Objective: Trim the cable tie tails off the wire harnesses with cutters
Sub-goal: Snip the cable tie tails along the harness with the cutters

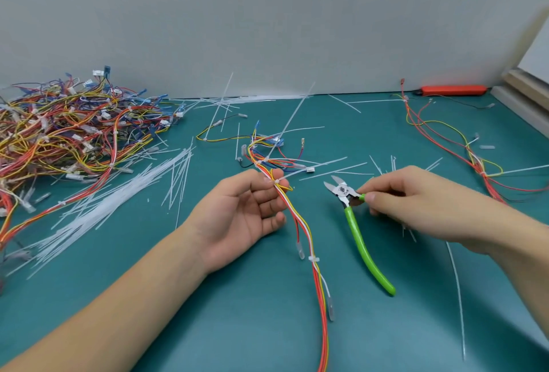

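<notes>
My left hand lies palm up at the centre of the green mat and pinches a wire harness of red, yellow and white wires at a white cable tie. That tie's long tail sticks out to the right. A second tie sits further down the same harness. My right hand grips green-handled cutters close to the head. Their jaws stand open and point up-left, a short way right of the tie. One green handle trails toward me over the mat.
A big heap of harnesses fills the left side. Loose cable ties and cut tails lie scattered across the mat. Another harness lies at the right. A red tool rests against the back wall.
</notes>
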Demonstrator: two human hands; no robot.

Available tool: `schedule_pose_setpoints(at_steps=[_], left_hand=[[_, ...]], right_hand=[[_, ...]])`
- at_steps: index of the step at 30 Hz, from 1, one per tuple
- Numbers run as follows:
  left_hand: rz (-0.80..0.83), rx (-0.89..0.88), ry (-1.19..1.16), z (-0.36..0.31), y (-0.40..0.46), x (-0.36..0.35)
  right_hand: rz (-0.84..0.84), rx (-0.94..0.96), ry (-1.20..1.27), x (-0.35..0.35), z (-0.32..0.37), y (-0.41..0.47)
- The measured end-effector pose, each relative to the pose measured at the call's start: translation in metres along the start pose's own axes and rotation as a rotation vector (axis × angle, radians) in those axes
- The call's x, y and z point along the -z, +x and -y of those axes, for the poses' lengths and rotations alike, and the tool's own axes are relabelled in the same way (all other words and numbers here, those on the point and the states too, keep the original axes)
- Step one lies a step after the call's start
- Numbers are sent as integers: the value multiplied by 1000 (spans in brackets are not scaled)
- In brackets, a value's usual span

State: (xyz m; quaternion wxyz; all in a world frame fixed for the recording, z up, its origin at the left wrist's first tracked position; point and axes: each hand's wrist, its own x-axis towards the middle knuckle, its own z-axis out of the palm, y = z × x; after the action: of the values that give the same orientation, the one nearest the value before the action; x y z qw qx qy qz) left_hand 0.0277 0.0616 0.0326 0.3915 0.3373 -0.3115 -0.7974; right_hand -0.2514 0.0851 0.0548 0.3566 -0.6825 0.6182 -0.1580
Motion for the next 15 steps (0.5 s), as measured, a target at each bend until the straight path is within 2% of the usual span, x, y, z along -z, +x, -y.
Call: schedule_pose_setpoints(at_steps=[3, 8, 10, 15], left_hand=[[-3, 6, 2, 0, 0, 0], [-1, 7, -3, 0, 1, 0], [-2, 4, 0, 0, 0, 0], [-6, 2, -15, 0, -1, 0]], right_hand=[[-100, 97, -238, -7, 2, 2], [-176, 109, -269, -11, 6, 2], [-134, 48, -334, -10, 11, -3], [109, -113, -598, -12, 27, -27]])
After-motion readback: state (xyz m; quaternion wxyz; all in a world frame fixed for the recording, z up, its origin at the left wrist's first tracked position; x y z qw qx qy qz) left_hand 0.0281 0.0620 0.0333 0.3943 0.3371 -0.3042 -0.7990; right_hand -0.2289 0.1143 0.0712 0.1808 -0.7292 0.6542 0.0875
